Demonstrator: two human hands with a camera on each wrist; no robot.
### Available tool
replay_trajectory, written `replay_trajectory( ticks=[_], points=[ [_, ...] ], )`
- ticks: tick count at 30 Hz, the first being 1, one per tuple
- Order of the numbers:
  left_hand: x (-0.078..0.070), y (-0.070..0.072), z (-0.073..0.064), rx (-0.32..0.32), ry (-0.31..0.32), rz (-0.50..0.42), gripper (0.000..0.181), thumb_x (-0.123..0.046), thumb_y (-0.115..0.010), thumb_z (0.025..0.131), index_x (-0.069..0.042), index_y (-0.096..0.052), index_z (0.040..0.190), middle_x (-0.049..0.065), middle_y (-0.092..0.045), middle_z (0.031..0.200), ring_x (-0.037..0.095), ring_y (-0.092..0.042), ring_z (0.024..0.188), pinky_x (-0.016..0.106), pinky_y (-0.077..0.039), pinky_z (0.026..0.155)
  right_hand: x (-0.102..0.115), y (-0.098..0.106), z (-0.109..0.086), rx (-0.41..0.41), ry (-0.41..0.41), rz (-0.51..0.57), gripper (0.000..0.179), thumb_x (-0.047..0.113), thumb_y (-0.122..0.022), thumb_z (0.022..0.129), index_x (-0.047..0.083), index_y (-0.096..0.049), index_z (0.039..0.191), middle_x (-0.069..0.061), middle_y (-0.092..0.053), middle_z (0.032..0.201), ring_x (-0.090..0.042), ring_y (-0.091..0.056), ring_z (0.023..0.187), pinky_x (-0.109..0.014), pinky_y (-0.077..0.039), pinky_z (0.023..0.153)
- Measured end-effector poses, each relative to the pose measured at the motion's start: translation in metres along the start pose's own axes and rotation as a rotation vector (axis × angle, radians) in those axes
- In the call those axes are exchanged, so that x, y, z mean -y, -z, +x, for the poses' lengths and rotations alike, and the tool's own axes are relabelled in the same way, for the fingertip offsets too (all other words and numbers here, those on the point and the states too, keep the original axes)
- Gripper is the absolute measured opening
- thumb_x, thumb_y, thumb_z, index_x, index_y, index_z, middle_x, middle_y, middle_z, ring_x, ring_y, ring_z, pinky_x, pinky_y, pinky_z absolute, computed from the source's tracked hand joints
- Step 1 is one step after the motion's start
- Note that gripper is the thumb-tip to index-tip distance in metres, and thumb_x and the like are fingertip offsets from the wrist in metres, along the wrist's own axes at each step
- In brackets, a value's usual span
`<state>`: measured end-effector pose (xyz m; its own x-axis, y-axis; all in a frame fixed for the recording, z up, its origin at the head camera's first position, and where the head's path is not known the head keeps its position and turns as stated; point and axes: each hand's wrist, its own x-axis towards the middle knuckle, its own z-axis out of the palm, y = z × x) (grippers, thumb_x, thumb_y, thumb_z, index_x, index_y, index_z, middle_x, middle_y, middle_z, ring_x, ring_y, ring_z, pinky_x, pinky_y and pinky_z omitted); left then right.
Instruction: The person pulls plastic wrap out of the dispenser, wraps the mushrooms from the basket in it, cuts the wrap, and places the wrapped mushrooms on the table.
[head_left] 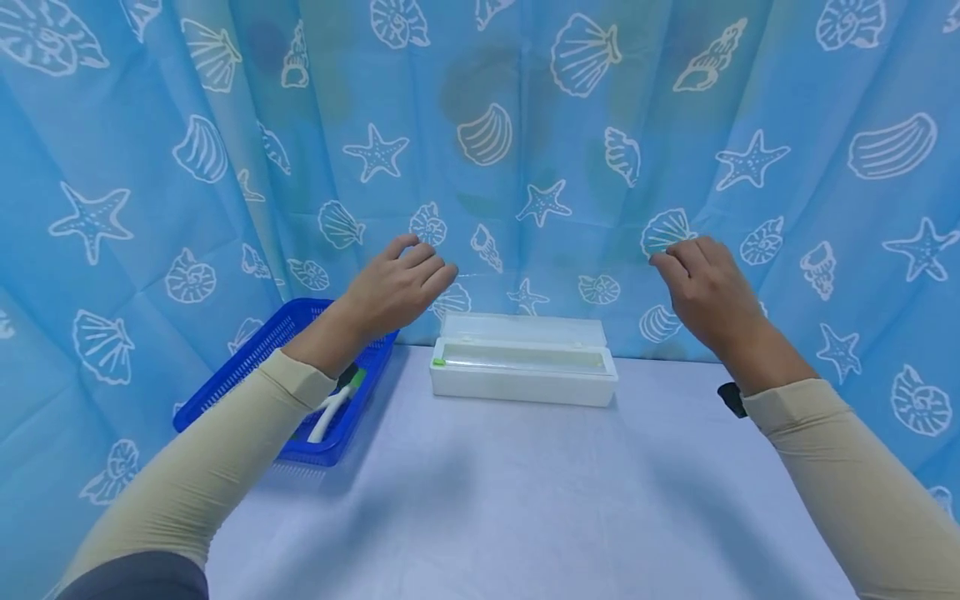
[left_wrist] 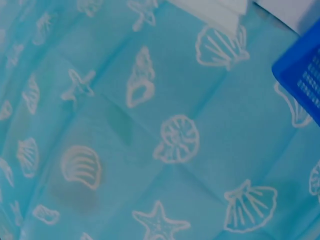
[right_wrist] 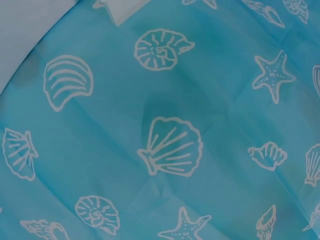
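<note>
Beige sleeves [head_left: 232, 442] are covering both your arms. Your left hand [head_left: 401, 287] and right hand [head_left: 705, 287] are hanging well apart, fingers bending; I cannot tell whether they are pinching anything. Below and between your fingers, one long white box [head_left: 517, 388] is sitting at the far edge of the table [head_left: 525, 500], its smooth oblong body showing one green tab [head_left: 439, 362], its translucent lid [head_left: 525, 327] standing open behind. Toward the far left corner, one blue lattice-walled basket [head_left: 326, 455] is holding a white, green-ended tool [head_left: 325, 421]. Beyond, a blue curtain [head_left: 427, 92] is rippling with printed shells.
</note>
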<state>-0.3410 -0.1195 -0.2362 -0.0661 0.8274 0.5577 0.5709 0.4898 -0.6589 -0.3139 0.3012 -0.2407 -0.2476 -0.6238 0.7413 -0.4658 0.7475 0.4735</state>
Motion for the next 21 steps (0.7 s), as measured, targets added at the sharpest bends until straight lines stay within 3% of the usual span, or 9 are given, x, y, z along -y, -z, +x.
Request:
replay_trajectory(
  ticks=[4, 7, 11, 14, 17, 21],
  points=[
    [-0.020, 0.003, 0.000, -0.036, -0.042, -0.033, 0.012, 0.001, -0.050, 0.099, -0.006, -0.056, 0.106, 0.006, -0.063, 0.088, 0.024, -0.059, 0.090, 0.043, -0.044, 0.093, 0.002, 0.006, -0.018, 0.017, 0.024, 0.020, 0.032, -0.017, -0.070, 0.078, -0.009, -0.059, 0.107, -0.025, -0.058, 0.094, -0.041, -0.057, 0.082, -0.047, -0.052, 0.071],
    [-0.041, 0.004, -0.002, -0.025, -0.071, -0.077, 0.014, 0.000, -0.047, 0.100, -0.006, -0.055, 0.108, 0.005, -0.062, 0.089, 0.023, -0.058, 0.089, 0.042, -0.044, 0.093, 0.005, 0.011, -0.036, 0.027, 0.033, 0.043, 0.034, -0.017, -0.070, 0.078, -0.009, -0.058, 0.109, -0.025, -0.058, 0.094, -0.041, -0.057, 0.081, -0.048, -0.052, 0.070],
    [-0.073, 0.006, -0.007, 0.048, -0.123, -0.117, 0.017, -0.002, -0.055, 0.097, -0.008, -0.053, 0.112, 0.002, -0.061, 0.091, 0.021, -0.056, 0.092, 0.039, -0.042, 0.095, 0.012, 0.018, -0.059, 0.018, 0.032, 0.069, 0.017, -0.006, -0.054, 0.095, -0.011, -0.058, 0.111, -0.026, -0.058, 0.094, -0.041, -0.058, 0.080, -0.048, -0.053, 0.069],
    [-0.091, 0.013, -0.013, 0.091, -0.175, -0.112, 0.018, -0.008, -0.059, 0.097, -0.009, -0.052, 0.113, 0.002, -0.061, 0.093, 0.020, -0.054, 0.093, 0.036, -0.042, 0.094, 0.023, 0.024, -0.073, -0.016, 0.039, 0.074, 0.028, 0.006, -0.038, 0.105, -0.012, -0.060, 0.109, -0.026, -0.058, 0.091, -0.041, -0.059, 0.076, -0.048, -0.053, 0.065],
    [-0.096, 0.024, -0.023, 0.118, -0.207, -0.094, 0.016, -0.010, -0.057, 0.098, -0.010, -0.051, 0.113, 0.002, -0.061, 0.093, 0.021, -0.053, 0.093, 0.034, -0.042, 0.091, 0.038, 0.031, -0.081, -0.067, 0.057, 0.066, 0.034, 0.009, -0.035, 0.107, -0.012, -0.062, 0.103, -0.025, -0.058, 0.087, -0.040, -0.059, 0.073, -0.048, -0.052, 0.061],
    [-0.089, 0.040, -0.035, 0.151, -0.203, -0.056, 0.022, -0.011, -0.061, 0.096, -0.009, -0.051, 0.115, 0.004, -0.063, 0.097, 0.022, -0.055, 0.096, 0.035, -0.043, 0.092, 0.060, 0.038, -0.083, -0.096, 0.063, 0.066, 0.033, 0.010, -0.038, 0.106, -0.010, -0.064, 0.100, -0.023, -0.059, 0.086, -0.039, -0.060, 0.073, -0.049, -0.053, 0.062]
  ],
)
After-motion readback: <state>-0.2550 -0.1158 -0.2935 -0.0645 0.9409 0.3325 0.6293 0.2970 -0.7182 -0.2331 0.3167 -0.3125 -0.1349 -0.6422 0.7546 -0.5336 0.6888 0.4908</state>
